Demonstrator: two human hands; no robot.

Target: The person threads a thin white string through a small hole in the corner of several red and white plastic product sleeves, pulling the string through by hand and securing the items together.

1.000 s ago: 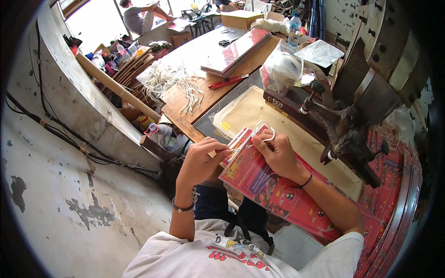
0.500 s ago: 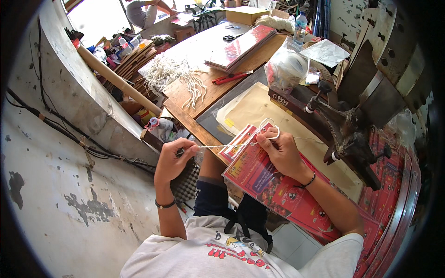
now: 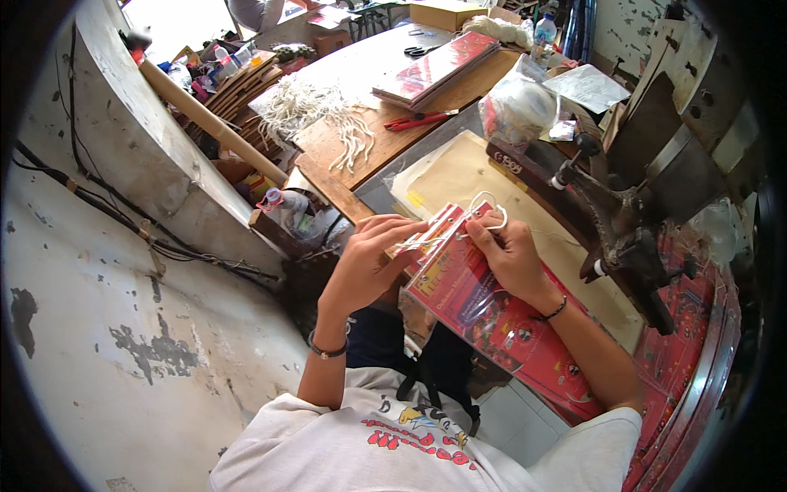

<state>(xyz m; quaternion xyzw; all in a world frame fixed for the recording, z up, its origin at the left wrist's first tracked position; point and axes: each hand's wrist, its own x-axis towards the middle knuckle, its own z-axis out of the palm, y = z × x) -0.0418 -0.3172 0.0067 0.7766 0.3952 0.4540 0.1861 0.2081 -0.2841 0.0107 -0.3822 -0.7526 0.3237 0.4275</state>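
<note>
Red printed sheets [image 3: 484, 316], glossy as if plastic-covered, lie in a stack over the table's near edge, with eyelets along their top edge. A white cord [image 3: 502, 215] runs through that edge and loops up beside my right hand [image 3: 510, 256]. My right hand is closed at the sheets' top corner, thumb and forefinger pinching the cord against it. At the left end of the same edge, my left hand [image 3: 370, 261] has its thumb and fingers closed on the cord's other stretch. Its fingertips partly cover the cord there.
A dark metal clamp-like machine [image 3: 615, 217] stands close to my right hand. Beige sheets [image 3: 451, 176] lie beneath the work. Farther off are a bundle of white cords [image 3: 307, 111], a red-handled cutter [image 3: 420, 120], scissors [image 3: 420, 51] and another red stack [image 3: 438, 70]. A wall [image 3: 123, 328] bounds the left.
My left hand has moved right to the sheets' edge, and the cord that was stretched taut between my hands is now short and slack. My right hand keeps its hold.
</note>
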